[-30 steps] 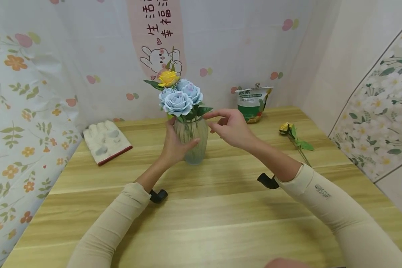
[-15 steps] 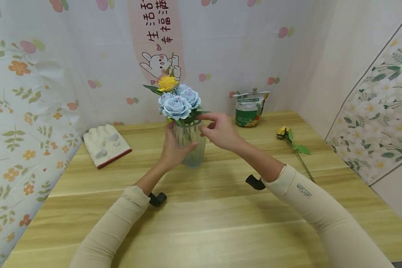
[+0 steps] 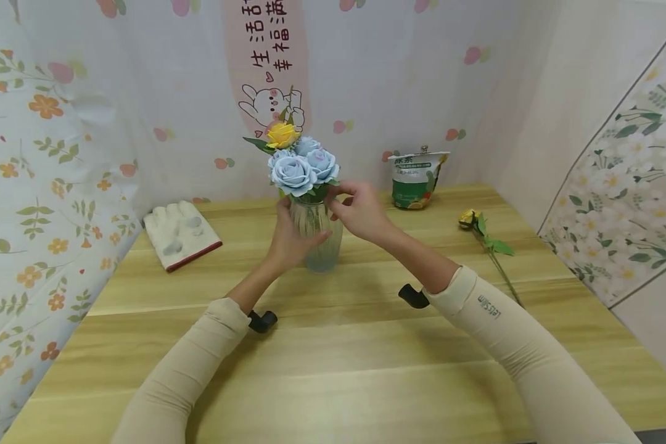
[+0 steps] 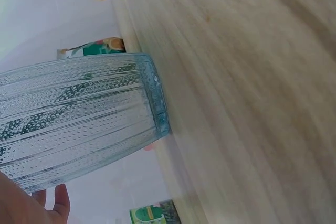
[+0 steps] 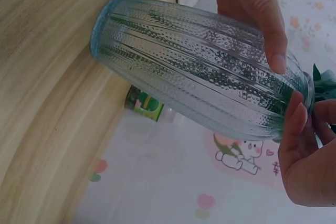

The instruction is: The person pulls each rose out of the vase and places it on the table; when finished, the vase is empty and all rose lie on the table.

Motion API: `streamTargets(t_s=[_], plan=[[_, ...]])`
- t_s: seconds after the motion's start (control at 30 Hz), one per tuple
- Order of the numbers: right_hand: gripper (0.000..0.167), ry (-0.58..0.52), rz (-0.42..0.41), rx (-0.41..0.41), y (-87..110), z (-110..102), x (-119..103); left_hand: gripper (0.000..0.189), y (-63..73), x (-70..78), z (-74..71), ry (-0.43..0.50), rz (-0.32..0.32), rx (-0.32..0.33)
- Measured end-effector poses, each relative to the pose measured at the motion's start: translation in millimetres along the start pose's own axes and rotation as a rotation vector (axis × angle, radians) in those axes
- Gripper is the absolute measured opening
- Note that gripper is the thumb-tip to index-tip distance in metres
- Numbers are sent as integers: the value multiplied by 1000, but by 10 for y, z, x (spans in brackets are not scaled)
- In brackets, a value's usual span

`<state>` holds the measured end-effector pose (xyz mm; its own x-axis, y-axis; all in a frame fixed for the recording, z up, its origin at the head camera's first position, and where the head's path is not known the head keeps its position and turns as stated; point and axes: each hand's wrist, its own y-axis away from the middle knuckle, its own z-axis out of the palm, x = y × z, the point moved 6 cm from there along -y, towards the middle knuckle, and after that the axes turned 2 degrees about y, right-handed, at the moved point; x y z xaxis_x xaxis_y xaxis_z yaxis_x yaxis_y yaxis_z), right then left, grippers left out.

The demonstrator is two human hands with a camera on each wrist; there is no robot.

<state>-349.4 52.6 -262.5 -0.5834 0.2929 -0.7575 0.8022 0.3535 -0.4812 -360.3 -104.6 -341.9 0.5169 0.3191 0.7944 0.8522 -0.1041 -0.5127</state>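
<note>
A ribbed clear glass vase point(image 3: 322, 260) stands upright on the wooden table, holding several pale blue roses point(image 3: 293, 175) and one yellow rose point(image 3: 282, 135) above them. My left hand point(image 3: 291, 239) grips the vase from its left side, thumb across the front; its other fingers are largely hidden behind the glass. At the vase's mouth, my right hand point(image 3: 364, 213) pinches the rim beside the green leaves. In the right wrist view, its thumb point(image 5: 294, 119) lies against the outside of the neck, while the index fingertip goes out of sight among the leaves.
A single yellow rose stem point(image 3: 491, 246) lies at the right. Behind it, by the wall, stands a clipped white and green pouch point(image 3: 416, 182). White work gloves point(image 3: 180, 234) lie at the left. A small green-labelled item point(image 5: 148, 106) sits behind the vase.
My right hand has moved left from beside the vase to its rim and the leaves there. The left hand keeps its hold. The view has shifted slightly.
</note>
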Motion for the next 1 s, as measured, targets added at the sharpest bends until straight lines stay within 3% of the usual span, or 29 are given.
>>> streamTargets(t_s=[0.23, 0.37, 0.63, 0.7, 0.87, 1.0], plan=[[18, -12, -3, -10, 10, 6, 64, 108, -7, 35, 16, -70, 105, -16], [15, -29, 4, -49, 13, 20, 69, 110, -14, 36, 25, -55, 136, -18], [30, -23, 51, -64, 7, 55, 64, 110, 19, 21, 2, -20, 128, -24], [31, -21, 59, -64, -2, 59, 63, 107, 46, 128, -15, -12, 102, -34], [35, -62, 78, -63, -18, 32, 13, 102, 27, 129, -7, -5, 48, -47], [34, -90, 74, -38, 2, -18, -65, 108, -25, -3, 18, -1, 66, -43]])
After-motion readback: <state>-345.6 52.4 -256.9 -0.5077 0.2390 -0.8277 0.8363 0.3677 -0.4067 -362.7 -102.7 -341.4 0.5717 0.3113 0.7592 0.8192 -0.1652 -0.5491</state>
